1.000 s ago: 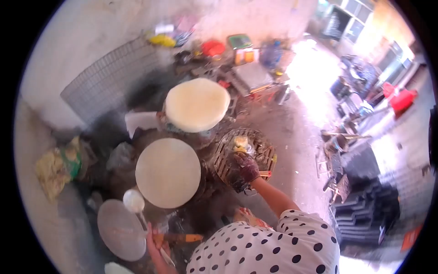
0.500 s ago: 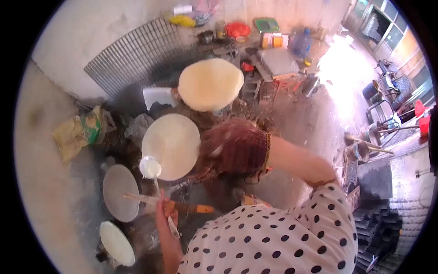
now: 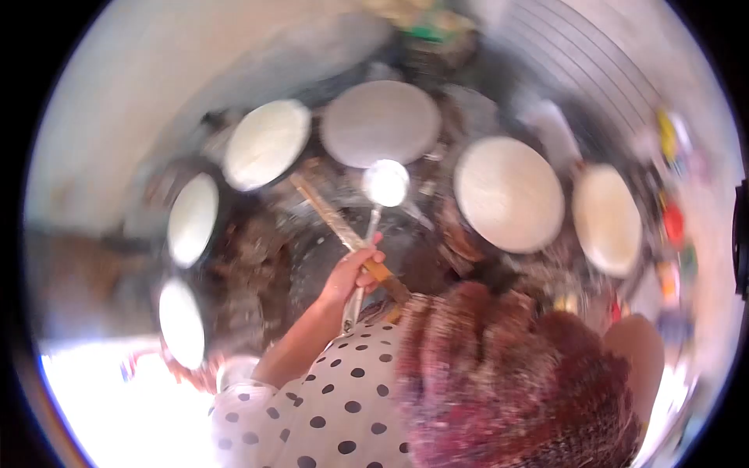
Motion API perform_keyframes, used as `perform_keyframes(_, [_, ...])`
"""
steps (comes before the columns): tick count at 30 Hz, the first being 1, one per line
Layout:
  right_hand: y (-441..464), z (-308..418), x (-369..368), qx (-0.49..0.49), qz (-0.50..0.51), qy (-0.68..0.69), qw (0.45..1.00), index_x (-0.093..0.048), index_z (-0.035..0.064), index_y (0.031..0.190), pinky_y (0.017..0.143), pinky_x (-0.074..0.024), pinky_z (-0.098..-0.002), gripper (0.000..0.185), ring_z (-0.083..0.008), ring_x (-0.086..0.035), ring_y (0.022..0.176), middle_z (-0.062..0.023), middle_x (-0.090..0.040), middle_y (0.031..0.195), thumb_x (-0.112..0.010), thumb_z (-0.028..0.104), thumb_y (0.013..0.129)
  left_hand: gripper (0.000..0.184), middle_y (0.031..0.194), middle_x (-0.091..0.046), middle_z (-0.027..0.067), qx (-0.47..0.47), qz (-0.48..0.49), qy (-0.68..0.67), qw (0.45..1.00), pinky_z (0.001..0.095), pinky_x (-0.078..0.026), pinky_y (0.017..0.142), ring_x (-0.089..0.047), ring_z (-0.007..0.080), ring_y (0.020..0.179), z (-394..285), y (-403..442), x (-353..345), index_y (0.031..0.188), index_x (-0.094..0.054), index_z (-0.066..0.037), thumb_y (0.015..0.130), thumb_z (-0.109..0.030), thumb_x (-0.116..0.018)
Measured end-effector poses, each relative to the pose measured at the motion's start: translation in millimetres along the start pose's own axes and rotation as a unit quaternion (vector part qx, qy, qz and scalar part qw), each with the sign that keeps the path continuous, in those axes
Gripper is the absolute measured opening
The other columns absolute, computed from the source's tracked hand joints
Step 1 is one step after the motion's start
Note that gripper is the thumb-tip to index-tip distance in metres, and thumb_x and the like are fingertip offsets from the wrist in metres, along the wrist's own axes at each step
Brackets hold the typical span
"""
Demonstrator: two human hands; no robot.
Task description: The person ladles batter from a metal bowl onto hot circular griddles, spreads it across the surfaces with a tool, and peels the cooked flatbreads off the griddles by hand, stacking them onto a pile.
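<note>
My left hand is closed around two handles at once, a ladle and a flat wooden stick. White liquid fills the ladle's bowl, which is just in front of a bare grey round griddle. The wooden stick slants across the ladle's handle. A thick, shaggy dark-red cloth or mitt covers my right hand, close to my body at lower right; the fingers are hidden. Right of the grey griddle lie a round griddle with a pale layer and a yellower round.
More pale-coated rounds curve along the left: one upper, one middle and one lower. A wall stands behind them. At right are a wire rack and a red item. Bright light enters at lower left.
My view has swung to the left, bringing more griddles into sight. The red-covered right hand has drawn back from the griddles toward my body. My left hand still grips the ladle and stick.
</note>
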State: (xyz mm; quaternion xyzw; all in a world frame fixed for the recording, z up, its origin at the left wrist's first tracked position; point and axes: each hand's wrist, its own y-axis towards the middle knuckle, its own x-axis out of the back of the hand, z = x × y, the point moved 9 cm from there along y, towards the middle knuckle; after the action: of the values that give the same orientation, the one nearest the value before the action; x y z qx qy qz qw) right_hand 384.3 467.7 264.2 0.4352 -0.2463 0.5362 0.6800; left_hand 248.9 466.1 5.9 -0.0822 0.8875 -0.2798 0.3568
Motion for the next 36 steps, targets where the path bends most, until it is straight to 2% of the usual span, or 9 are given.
perform_keyframes(11, [218,40,-136,0.28,0.175,0.089,0.94,-0.067,0.0143,0.086,0.081,-0.0511,-0.037,0.012,-0.0248,-0.063,0.092,-0.0064,-0.065,0.099,-0.061,0.017,0.076,0.045,0.071,-0.051,-0.004,-0.182,-0.252,-0.136,0.941,0.0218,-0.032,0.045,-0.033,0.0048,0.043,-79,-125,201,0.132,-0.045,-0.01,0.089,-0.022,-0.053])
perform_keyframes(22, [328,-1,-138,0.391,0.241,0.107,0.882,-0.067,0.0138,0.088,0.082,-0.0514,-0.0368,0.013,-0.0258,-0.063,0.094,-0.007,-0.065,0.101,-0.059,0.015,0.078,0.041,0.083,-0.054,-0.0001,-0.251,-0.281,-0.326,0.867,0.0233,-0.035,0.037,-0.036,0.0065,0.043,-94,-126,290,0.133,-0.042,-0.013,0.093,-0.019,-0.046])
perform_keyframes(25, [381,-118,-179,0.234,0.274,-0.009,0.933,-0.067,0.0137,0.088,0.082,-0.0515,-0.0368,0.013,-0.0261,-0.063,0.095,-0.0072,-0.065,0.102,-0.059,0.014,0.078,0.045,0.081,-0.053,-0.0009,-0.261,-0.348,-0.244,0.867,0.023,-0.036,0.04,-0.038,0.0066,0.045,-115,-137,306,0.137,-0.04,-0.01,0.093,-0.02,-0.047])
perform_keyframes(26, [395,-204,-195,0.213,0.111,0.035,0.97,-0.068,0.0138,0.097,0.085,-0.0506,-0.0366,0.02,-0.0274,-0.062,0.098,-0.0096,-0.064,0.11,-0.059,0.016,0.079,0.049,0.08,-0.053,-0.0016,-0.262,-0.366,-0.186,0.874,0.0223,-0.037,0.043,-0.04,0.0061,0.048,-127,-144,307,0.14,-0.037,-0.009,0.093,-0.021,-0.048])
perform_keyframes(28, [395,-404,-221,-0.12,-0.017,-0.108,0.987,-0.055,0.0157,0.12,0.091,-0.0472,-0.0401,0.046,-0.0322,-0.059,0.105,-0.0138,-0.058,0.122,-0.061,0.036,0.08,0.056,0.079,-0.051,-0.003,-0.316,-0.393,-0.25,0.827,0.0202,-0.039,0.049,-0.044,0.0051,0.055,-141,-165,290,0.145,-0.03,-0.009,0.094,-0.023,-0.048])
perform_keyframes(29, [380,-499,-234,-0.281,-0.051,-0.145,0.947,-0.049,0.0167,0.132,0.093,-0.0455,-0.0418,0.061,-0.0347,-0.058,0.109,-0.0159,-0.055,0.129,-0.063,0.046,0.081,0.059,0.076,-0.049,-0.0035,-0.426,-0.289,-0.251,0.82,0.0186,-0.041,0.055,-0.047,0.0042,0.062,-127,-171,311,0.147,-0.027,-0.009,0.094,-0.025,-0.048])
perform_keyframes(30, [369,-543,-236,-0.415,-0.012,-0.133,0.9,-0.044,0.014,0.136,0.095,-0.0444,-0.0424,0.065,-0.0357,-0.056,0.113,-0.0178,-0.052,0.131,-0.062,0.045,0.082,0.056,0.077,-0.049,-0.0033,-0.454,-0.288,-0.278,0.796,0.0198,-0.042,0.048,-0.045,0.006,0.054,-113,-174,321,0.147,-0.027,-0.011,0.096,-0.026,-0.045])
perform_keyframes(32, [361,-613,-253,-0.541,-0.014,-0.113,0.833,-0.039,0.0101,0.139,0.096,-0.0439,-0.0415,0.07,-0.0348,-0.055,0.115,-0.0169,-0.051,0.133,-0.061,0.045,0.082,0.053,0.081,-0.05,-0.0034,-0.431,-0.319,-0.294,0.791,0.0225,-0.041,0.036,-0.039,0.0068,0.044,-133,-169,317,0.146,-0.028,-0.014,0.097,-0.025,-0.043])
perform_keyframes(36, [381,-655,-268,-0.565,-0.033,-0.033,0.824,-0.043,0.0035,0.135,0.095,-0.0457,-0.0387,0.066,-0.0299,-0.057,0.113,-0.0185,-0.051,0.133,-0.061,0.04,0.083,0.049,0.084,-0.051,-0.0039,-0.376,-0.365,-0.387,0.759,0.0231,-0.036,0.028,-0.032,0.0061,0.037,-134,-142,329,0.145,-0.029,-0.017,0.098,-0.024,-0.041])
